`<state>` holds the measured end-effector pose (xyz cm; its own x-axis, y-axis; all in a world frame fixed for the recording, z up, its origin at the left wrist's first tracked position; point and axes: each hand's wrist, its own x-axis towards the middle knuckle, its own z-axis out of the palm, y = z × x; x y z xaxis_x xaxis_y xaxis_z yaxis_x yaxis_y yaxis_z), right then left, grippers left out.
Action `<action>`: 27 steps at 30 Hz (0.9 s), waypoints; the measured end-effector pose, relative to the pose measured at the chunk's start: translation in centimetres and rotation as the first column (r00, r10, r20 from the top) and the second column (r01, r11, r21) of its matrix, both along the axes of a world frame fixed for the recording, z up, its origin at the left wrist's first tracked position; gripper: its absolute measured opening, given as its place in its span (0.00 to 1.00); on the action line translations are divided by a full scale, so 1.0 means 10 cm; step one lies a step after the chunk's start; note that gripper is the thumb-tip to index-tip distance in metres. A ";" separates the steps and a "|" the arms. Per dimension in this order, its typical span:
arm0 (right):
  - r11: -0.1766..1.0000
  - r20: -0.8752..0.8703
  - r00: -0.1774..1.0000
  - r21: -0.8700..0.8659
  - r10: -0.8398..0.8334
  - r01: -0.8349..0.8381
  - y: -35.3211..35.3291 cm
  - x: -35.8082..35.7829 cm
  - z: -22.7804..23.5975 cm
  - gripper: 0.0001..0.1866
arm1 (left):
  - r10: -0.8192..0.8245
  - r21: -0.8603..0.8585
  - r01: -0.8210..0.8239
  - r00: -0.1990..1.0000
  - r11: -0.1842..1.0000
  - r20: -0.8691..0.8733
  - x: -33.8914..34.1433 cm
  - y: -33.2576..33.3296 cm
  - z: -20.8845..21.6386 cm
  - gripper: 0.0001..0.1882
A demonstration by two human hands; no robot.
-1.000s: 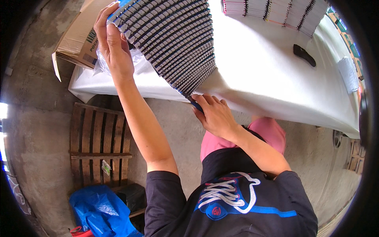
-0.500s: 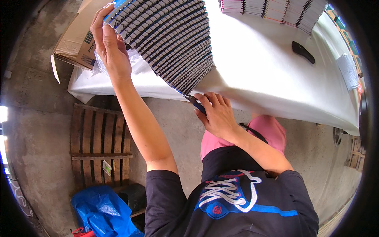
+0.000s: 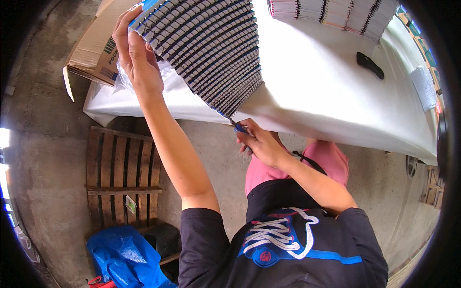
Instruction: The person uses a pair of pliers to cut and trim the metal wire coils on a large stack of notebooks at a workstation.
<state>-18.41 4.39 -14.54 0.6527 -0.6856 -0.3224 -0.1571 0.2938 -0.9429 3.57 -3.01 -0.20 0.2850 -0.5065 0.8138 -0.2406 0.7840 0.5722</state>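
A tall stack of spiral-bound notebooks [image 3: 206, 53] stands at the table's near edge, its rows of dark coil bindings turned toward me. At the stack's upper left corner, by a blue cover, my left hand [image 3: 139, 62] grips it with the fingers over the top and the thumb against the side. My right hand [image 3: 261, 144] is closed round blue-handled pliers [image 3: 237, 126]. Their dark jaws touch or nearly touch the end of a coil at the stack's lowest corner; the exact contact is too small to tell.
More bound notebooks [image 3: 336, 14] stand in a row at the far side of the white-covered table [image 3: 307, 72]. A black curved object [image 3: 370, 65] lies to the right. An open cardboard box [image 3: 91, 57] is at left, with a wooden pallet [image 3: 122, 168] and blue plastic sheet [image 3: 125, 254] below.
My right hand has turned and dropped slightly, its fingers now curled under the pliers' handles. The left hand keeps its hold on the stack, and the view has shifted a little.
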 end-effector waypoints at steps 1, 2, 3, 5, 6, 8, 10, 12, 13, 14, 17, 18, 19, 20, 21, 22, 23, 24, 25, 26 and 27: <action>0.964 -0.051 0.996 -0.261 -0.072 0.056 0.01 -0.01 -0.04 0.18 | -0.009 0.000 0.009 1.000 1.000 0.008 0.00 0.00 0.01 0.24; 0.861 -0.085 0.985 -0.501 -0.153 0.091 0.04 -0.02 -0.11 0.19 | -0.018 0.006 0.018 1.000 1.000 0.014 0.00 0.01 0.00 0.24; 0.699 -0.095 0.966 -0.708 -0.239 0.103 0.05 -0.04 -0.15 0.19 | -0.024 0.001 0.024 0.999 1.000 0.022 0.00 0.01 0.00 0.24; 0.505 -0.139 0.938 -0.862 -0.318 0.044 0.02 -0.09 -0.15 0.20 | -0.034 -0.007 0.034 0.999 0.999 0.037 0.00 -0.01 0.00 0.24; 0.397 -0.152 0.921 -0.918 -0.360 0.004 0.01 -0.11 -0.13 0.20 | -0.033 -0.002 0.033 0.999 0.999 0.036 0.01 0.00 -0.01 0.24; 0.362 -0.196 0.916 -0.930 -0.350 -0.060 0.04 -0.10 -0.16 0.22 | -0.034 0.002 0.033 0.999 0.999 0.037 0.02 0.01 -0.01 0.24; 0.344 -0.223 0.912 -0.934 -0.343 -0.098 0.03 -0.09 -0.17 0.23 | -0.001 0.012 0.001 1.000 1.000 0.021 0.00 0.02 0.00 0.24; 0.355 -0.240 0.911 -0.928 -0.335 -0.114 0.04 -0.09 -0.19 0.24 | -0.002 0.013 0.002 1.000 1.000 0.018 -0.01 0.01 0.00 0.24; 0.352 -0.230 0.914 -0.930 -0.333 -0.106 0.03 -0.09 -0.19 0.24 | -0.018 0.006 0.018 1.000 1.000 0.023 0.00 0.01 0.00 0.24; 0.352 -0.222 0.917 -0.931 -0.331 -0.099 0.02 -0.08 -0.20 0.24 | -0.033 0.001 0.033 0.999 0.999 0.028 0.00 0.00 0.00 0.24; 0.348 -0.224 0.915 -0.932 -0.337 -0.100 0.02 -0.08 -0.23 0.23 | 0.002 -0.001 -0.002 1.000 1.000 0.027 0.00 0.00 0.01 0.24; 0.346 -0.229 0.912 -0.932 -0.341 -0.105 0.02 -0.07 -0.24 0.23 | 0.003 -0.002 -0.003 1.000 1.000 0.017 -0.01 0.00 0.01 0.24; 0.378 -0.249 0.914 -0.918 -0.319 -0.118 0.02 -0.08 -0.22 0.22 | 0.004 -0.003 -0.004 1.000 1.000 0.007 -0.02 0.00 0.01 0.24; 0.411 -0.270 0.916 -0.902 -0.296 -0.133 0.02 -0.08 -0.20 0.22 | 0.007 -0.003 -0.007 1.000 1.000 -0.004 -0.03 0.01 0.00 0.24; 0.442 -0.289 0.918 -0.885 -0.271 -0.148 0.02 -0.08 -0.18 0.21 | 0.000 -0.002 0.000 1.000 1.000 -0.004 -0.02 0.01 0.01 0.24; 0.434 -0.277 0.922 -0.890 -0.269 -0.140 0.02 -0.07 -0.18 0.20 | -0.006 -0.001 0.006 1.000 1.000 -0.003 0.00 0.01 0.01 0.24; 0.428 -0.266 0.926 -0.894 -0.269 -0.132 0.02 -0.07 -0.18 0.19 | -0.015 0.001 0.015 1.000 1.000 -0.003 0.00 0.01 0.01 0.24; 0.422 -0.255 0.929 -0.898 -0.268 -0.125 0.02 -0.07 -0.18 0.18 | -0.017 0.006 0.017 1.000 1.000 -0.008 -0.01 0.00 0.01 0.24; 0.502 -0.226 0.943 -0.861 -0.244 -0.077 0.02 -0.05 -0.21 0.16 | -0.019 0.012 0.019 1.000 1.000 -0.012 -0.02 0.00 0.01 0.24; 0.578 -0.194 0.955 -0.815 -0.223 -0.030 0.01 -0.03 -0.24 0.15 | -0.021 0.017 0.021 1.000 1.000 -0.016 -0.03 -0.01 0.01 0.24; 0.650 -0.159 0.966 -0.760 -0.206 0.014 0.00 -0.02 -0.25 0.14 | -0.015 0.012 0.015 1.000 1.000 -0.017 -0.03 -0.02 0.01 0.25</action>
<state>-18.65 4.43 -17.02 0.5375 -0.8156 0.2145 -0.3921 -0.4669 -0.7926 3.31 -3.18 -0.15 0.2909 -0.5202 0.8030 -0.2195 0.7806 0.5852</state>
